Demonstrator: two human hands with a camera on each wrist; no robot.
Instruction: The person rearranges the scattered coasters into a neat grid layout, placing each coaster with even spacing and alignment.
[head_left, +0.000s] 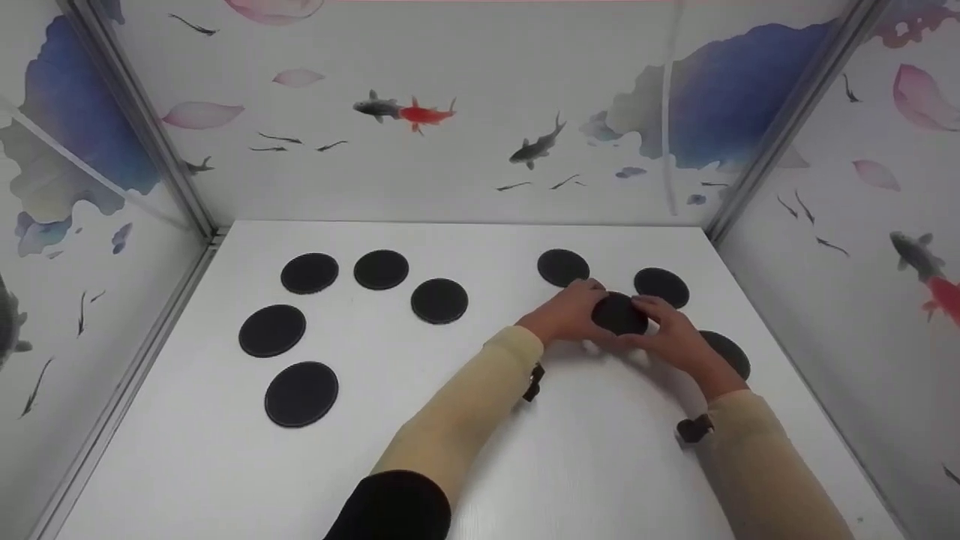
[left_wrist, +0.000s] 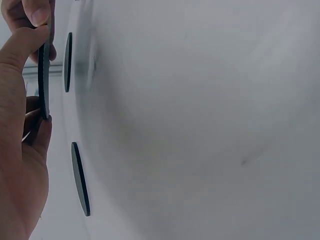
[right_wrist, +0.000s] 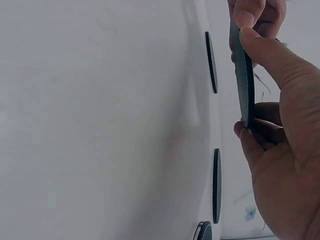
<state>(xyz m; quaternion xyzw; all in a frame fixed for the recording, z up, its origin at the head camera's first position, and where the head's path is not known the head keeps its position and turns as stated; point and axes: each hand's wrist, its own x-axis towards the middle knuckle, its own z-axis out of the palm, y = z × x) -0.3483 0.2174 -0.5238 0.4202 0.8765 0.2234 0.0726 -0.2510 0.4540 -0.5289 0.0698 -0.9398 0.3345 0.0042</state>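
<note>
Both hands hold one black round coaster (head_left: 621, 315) between them, raised off the white table. My left hand (head_left: 571, 311) pinches its left edge, thumb on the near side and fingertips on the far side. On the opposite edge, my right hand (head_left: 681, 339) grips it the same way. Seen edge-on in the left wrist view, the coaster (left_wrist: 44, 82) is thin, and the two thumbs nearly meet on it. Three more coasters lie around the hands: one behind (head_left: 563, 267), one at the back right (head_left: 661, 287), and one (head_left: 729, 354) partly hidden by the right hand.
On the left half of the white table (head_left: 187, 465), several similar coasters lie flat and apart, among them a front one (head_left: 301, 394) and an inner one (head_left: 439, 301). Panels painted with fish and petals (head_left: 450, 172) enclose the table at the back and both sides.
</note>
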